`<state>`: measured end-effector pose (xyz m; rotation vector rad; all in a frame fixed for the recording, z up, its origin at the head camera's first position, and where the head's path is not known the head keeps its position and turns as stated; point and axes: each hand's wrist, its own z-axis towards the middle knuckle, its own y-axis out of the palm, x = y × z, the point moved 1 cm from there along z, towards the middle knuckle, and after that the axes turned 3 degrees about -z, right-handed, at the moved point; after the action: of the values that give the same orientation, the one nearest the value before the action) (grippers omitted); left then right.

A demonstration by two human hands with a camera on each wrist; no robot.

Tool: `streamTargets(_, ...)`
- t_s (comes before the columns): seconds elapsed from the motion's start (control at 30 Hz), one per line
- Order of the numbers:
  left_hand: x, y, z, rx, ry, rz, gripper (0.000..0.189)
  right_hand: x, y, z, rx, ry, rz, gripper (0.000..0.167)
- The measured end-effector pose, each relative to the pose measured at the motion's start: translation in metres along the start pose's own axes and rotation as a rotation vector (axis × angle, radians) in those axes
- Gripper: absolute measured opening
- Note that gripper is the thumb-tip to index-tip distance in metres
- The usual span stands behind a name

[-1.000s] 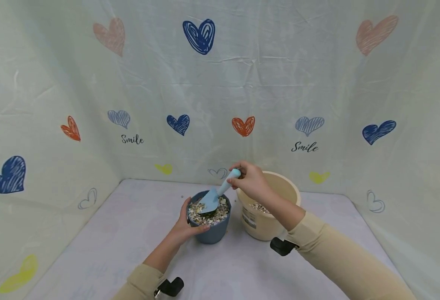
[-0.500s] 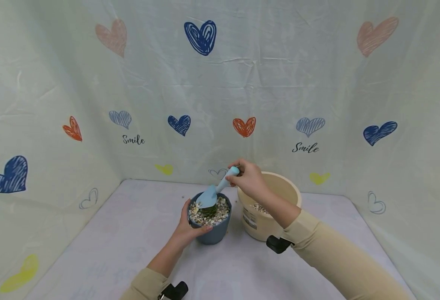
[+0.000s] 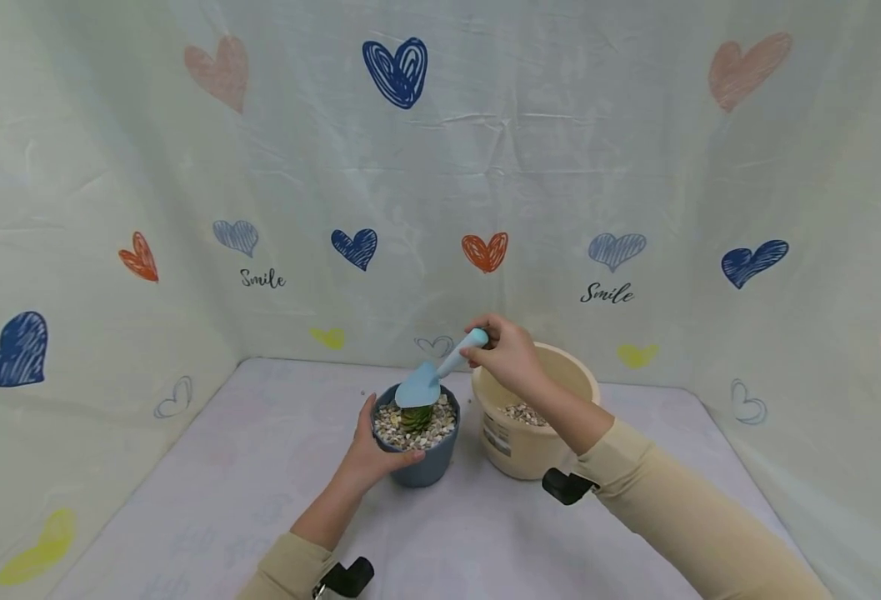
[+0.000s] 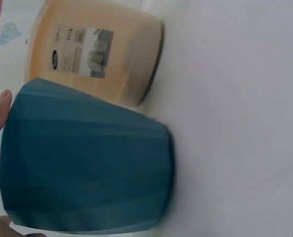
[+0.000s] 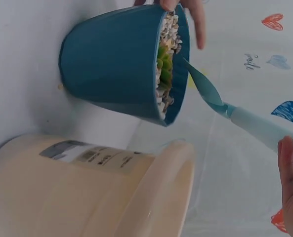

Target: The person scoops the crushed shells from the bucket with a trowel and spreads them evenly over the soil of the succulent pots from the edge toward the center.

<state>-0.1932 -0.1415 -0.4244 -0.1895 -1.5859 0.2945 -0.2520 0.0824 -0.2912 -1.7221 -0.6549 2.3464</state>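
Note:
A blue flowerpot stands upright on the table, filled with pale pebbles around a small green succulent. My left hand grips the pot at its left side, thumb across the front near the rim. In the right wrist view its fingertips show at the rim. My right hand holds a light blue trowel by the handle's end. The trowel blade hangs over the far part of the pot, above the succulent, and its visible face carries no pebbles. The left wrist view shows only the pot's outer wall.
Right of the pot, close by, stands a larger cream bucket with pebbles inside and a label on its wall. My right forearm crosses over its rim. A white curtain with printed hearts hangs behind the white table.
The trowel blade has risen from the pebbles and swung away from me, uncovering the succulent. My right hand has moved slightly up. My left hand keeps its grip on the pot.

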Motion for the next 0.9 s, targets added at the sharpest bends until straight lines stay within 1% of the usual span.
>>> streamTargets(0.1,0.010,-0.006,0.002,0.004,0.052,0.049,0.122,0.002,-0.008,-0.002,0.019,0.007,0.020,0.031)
streamTargets(0.23,0.028,-0.009,0.002,0.020,0.140,0.087,0.117,0.005,-0.022,-0.006,0.043,0.015,0.027,0.031)
streamTargets(0.33,0.044,-0.006,0.001,0.038,0.194,0.100,0.113,0.008,-0.035,-0.010,0.054,0.008,0.035,0.032)
streamTargets(0.43,0.059,0.002,-0.001,0.027,0.225,0.097,0.111,0.012,-0.050,-0.014,0.082,-0.007,0.031,0.032)
streamTargets(0.5,0.068,0.010,-0.002,0.002,0.225,0.090,0.110,0.014,-0.062,-0.017,0.110,-0.017,0.016,0.032)
streamTargets(0.57,0.076,0.018,-0.003,-0.020,0.213,0.084,0.110,0.017,-0.073,-0.020,0.138,-0.016,0.002,0.032)
streamTargets(0.7,0.087,0.036,-0.002,-0.054,0.173,0.083,0.110,0.023,-0.095,-0.029,0.186,-0.003,-0.028,0.032)
streamTargets(0.8,0.091,0.051,0.001,-0.092,0.153,0.069,0.110,0.027,-0.109,-0.036,0.218,0.000,-0.068,0.032)
streamTargets(0.9,0.092,0.065,0.006,-0.136,0.149,0.064,0.110,0.031,-0.120,-0.044,0.241,0.003,-0.097,0.033)
